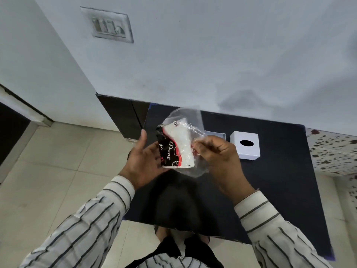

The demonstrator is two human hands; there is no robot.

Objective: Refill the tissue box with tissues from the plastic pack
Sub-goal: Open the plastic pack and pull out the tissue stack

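Above the dark table (270, 180) I hold a clear plastic pack (185, 120) with a stack of white tissues (182, 144) and a black-and-red printed label inside. My left hand (143, 161) cups the pack from the left and below, thumb raised. My right hand (218, 153) pinches the plastic at the pack's right side. A white tissue box (246, 145) with a dark oval slot in its top stands on the table to the right of my hands. A flat white piece (216, 135), partly hidden by my right hand, lies just left of the box.
The table stands against a pale wall with a switch plate (111, 26) high on the left. Light floor tiles (48, 171) lie to the left. A speckled counter (332, 151) adjoins the table on the right.
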